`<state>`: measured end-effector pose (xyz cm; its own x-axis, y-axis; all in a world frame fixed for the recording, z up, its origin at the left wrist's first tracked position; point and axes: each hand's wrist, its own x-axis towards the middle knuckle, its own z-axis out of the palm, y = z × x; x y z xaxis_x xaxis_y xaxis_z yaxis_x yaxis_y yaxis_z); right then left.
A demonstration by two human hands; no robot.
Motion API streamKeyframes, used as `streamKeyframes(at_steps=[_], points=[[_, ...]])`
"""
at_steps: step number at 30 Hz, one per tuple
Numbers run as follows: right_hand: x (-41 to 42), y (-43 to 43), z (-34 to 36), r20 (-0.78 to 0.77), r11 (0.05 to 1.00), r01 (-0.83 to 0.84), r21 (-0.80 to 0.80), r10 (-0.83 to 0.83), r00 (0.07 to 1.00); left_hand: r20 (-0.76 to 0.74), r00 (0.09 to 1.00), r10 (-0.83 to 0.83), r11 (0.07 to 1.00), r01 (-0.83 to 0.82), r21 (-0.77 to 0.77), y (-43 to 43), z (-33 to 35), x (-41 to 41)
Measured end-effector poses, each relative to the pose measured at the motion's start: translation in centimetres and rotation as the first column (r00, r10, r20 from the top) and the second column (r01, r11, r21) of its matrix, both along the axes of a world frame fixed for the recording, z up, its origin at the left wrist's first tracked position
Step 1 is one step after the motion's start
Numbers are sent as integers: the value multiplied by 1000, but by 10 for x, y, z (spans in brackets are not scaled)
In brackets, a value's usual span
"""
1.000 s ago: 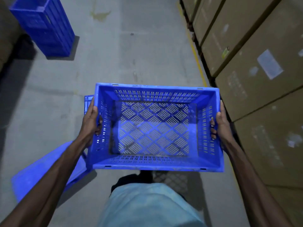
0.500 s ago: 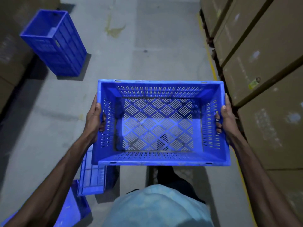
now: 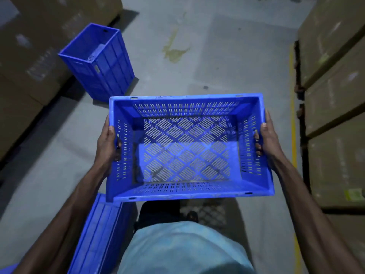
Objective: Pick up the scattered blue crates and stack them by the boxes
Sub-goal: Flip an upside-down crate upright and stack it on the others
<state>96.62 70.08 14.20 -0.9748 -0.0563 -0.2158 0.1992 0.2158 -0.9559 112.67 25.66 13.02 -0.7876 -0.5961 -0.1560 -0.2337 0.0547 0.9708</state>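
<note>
Left-hand fingers [image 3: 118, 143] hooked through the handle slot in one short wall of the carried crate [image 3: 185, 111]; right-hand fingers [image 3: 257, 144] hooked through the slot in the opposite wall. Both grasp firmly, thumbs laid along the outside of the rim. Left hand [image 3: 105, 144] at 9 o'clock of the crate, right hand [image 3: 270, 141] at 3 o'clock. Crate held level off the floor at frame centre, open side up, empty, grey concrete visible through its slotted bottom. Just under its 7 o'clock corner, a second blue crate [image 3: 98, 234] lies tipped on the floor [image 3: 207, 62]. At 10 o'clock, well apart, a tall blue crate stack [image 3: 110, 72] stands upright just beside the left cardboard boxes [image 3: 33, 62]. Right cardboard boxes [image 3: 335, 99] fill the 2 to 4 o'clock edge, a yellow floor line [image 3: 293, 135] running along their foot. Yellowish stain [image 3: 174, 50] on the concrete at 12 o'clock. Pale blue shirt [image 3: 183, 252] at 6 o'clock.
</note>
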Motion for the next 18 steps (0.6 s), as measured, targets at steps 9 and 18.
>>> streamKeyframes(at_steps=[9,18], points=[[-255,-117,-21,2,991,-114,76,114,993,36,983,178,983,-179,34,-92,-31,-202],[-494,-265,9,-59,965,-230,129,239,969,44,957,286,957,-288,46,-213,-12,-393]])
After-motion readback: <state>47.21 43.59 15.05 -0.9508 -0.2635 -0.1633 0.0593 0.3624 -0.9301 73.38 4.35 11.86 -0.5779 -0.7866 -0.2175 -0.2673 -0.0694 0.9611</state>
